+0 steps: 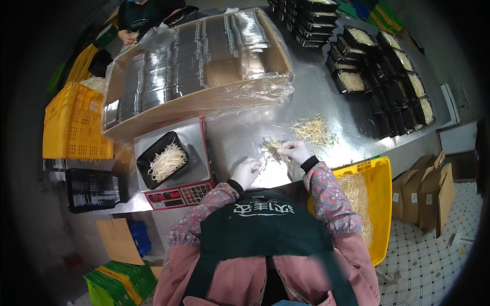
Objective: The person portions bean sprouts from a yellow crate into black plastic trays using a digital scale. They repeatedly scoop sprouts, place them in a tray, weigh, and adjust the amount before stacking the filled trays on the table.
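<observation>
Light: I see bright overhead light; glare on the steel table (326, 97) and plastic wrap (204, 46)
Edges: dark vignette; straight lines bend
Focus: centre fairly sharp; rim soft

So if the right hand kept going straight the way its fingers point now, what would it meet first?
The right hand points left across the steel table, into the bean sprouts it is already pinching. Past them, probably the left hand, though depth is hard to judge.

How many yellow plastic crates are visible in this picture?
2. One yellow crate stands at the person's right, by the steel table, holding sprouts. Another yellow crate is at the far left, beside the cardboard box. More may be hidden.
</observation>
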`<state>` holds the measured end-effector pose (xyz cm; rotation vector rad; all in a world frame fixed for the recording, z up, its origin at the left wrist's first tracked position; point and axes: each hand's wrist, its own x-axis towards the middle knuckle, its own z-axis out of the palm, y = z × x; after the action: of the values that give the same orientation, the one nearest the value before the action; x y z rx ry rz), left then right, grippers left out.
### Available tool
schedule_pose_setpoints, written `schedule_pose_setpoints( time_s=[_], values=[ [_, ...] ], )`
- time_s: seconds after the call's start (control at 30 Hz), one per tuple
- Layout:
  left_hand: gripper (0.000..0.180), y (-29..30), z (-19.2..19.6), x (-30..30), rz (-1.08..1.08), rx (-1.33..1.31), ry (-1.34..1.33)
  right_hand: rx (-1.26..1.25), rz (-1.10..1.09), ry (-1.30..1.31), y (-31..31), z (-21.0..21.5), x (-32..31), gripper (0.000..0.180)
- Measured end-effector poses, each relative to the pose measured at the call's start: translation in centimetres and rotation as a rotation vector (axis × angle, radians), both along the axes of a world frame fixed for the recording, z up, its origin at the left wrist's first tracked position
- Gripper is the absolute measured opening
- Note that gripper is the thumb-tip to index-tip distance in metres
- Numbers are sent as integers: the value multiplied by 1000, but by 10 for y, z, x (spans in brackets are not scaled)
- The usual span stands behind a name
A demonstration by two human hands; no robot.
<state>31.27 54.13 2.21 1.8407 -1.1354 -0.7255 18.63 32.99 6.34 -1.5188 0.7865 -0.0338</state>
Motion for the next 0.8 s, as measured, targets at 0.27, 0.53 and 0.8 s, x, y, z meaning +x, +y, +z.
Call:
schedule_pose_setpoints(
  time_s=[0.27, 0.53, 0.8],
  values=[
    [22, 54, 49, 7, 32, -44, 218, 243, 260, -350, 39, 98, 113, 15],
    [22, 126, 102, 19, 245, -182, 158, -413, 675, -798, 181, 159, 245, 21],
    [24, 219, 140, 55, 892, -391, -368, -607, 668, -507, 181, 123, 274, 33]
  ],
)
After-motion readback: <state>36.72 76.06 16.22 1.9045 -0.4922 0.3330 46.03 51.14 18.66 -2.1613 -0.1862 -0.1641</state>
